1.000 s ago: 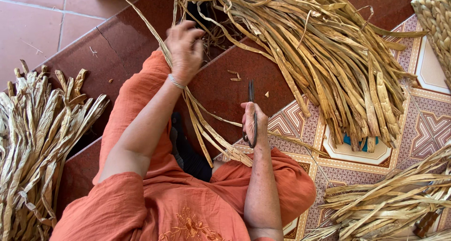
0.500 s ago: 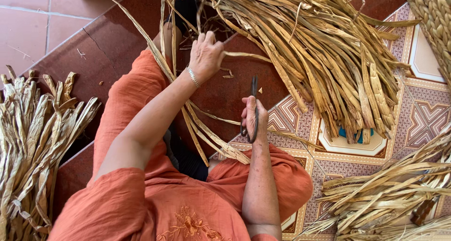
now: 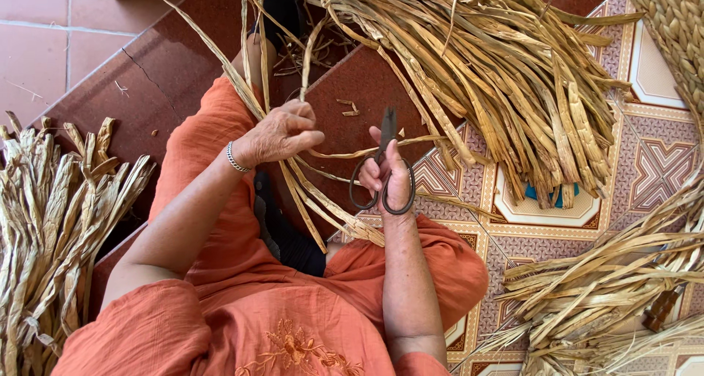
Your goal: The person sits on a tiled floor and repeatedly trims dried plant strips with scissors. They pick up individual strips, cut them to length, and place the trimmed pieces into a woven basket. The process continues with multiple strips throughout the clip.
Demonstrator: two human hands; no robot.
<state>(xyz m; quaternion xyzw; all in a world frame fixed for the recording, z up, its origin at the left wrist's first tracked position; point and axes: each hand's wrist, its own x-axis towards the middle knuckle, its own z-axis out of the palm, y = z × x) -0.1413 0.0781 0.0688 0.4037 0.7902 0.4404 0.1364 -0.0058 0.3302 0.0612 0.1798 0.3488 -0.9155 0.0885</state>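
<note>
Your left hand (image 3: 282,133) pinches the dried reed strips (image 3: 323,200) over your lap; your right hand (image 3: 390,177) grips the scissors (image 3: 383,172), blades shut. Keep the strips taut and cut close beside your fingers.

- My left hand (image 3: 282,133) curls over the dried strips (image 3: 315,200), so where my fingertips pinch them is hidden.
- My right hand (image 3: 389,174) covers part of the scissors (image 3: 381,172); the blades look closed, but I can't tell for sure.
- The bundle of leaves (image 3: 51,229) at the left is cut off by the frame's edge.
- The woven basket (image 3: 678,31) at upper right shows only a corner.
- A small dark object (image 3: 660,308) at lower right sits half buried in straw; I can't tell what it is.
- Something blue (image 3: 546,194) peeks from under the big pile (image 3: 499,75).
</note>
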